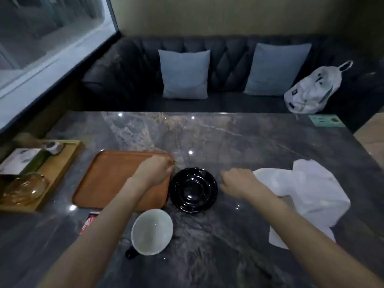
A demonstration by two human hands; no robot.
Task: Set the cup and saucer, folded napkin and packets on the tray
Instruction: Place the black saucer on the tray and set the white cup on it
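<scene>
Marble tabletop [239,142], seen from above: nearest the person, a white-lined cup [152,231] with a dark handle stands beside a red packet [89,222] partly hidden by the left forearm. Beyond the cup, a black saucer [193,190] sits just right of the brown tray [108,179]. The left hand [154,170] curls its fingers at the tray's far right corner; whether it grips the rim cannot be told. The right hand [239,182], fingers curled and holding nothing, hovers beside a crumpled white napkin [307,194].
</scene>
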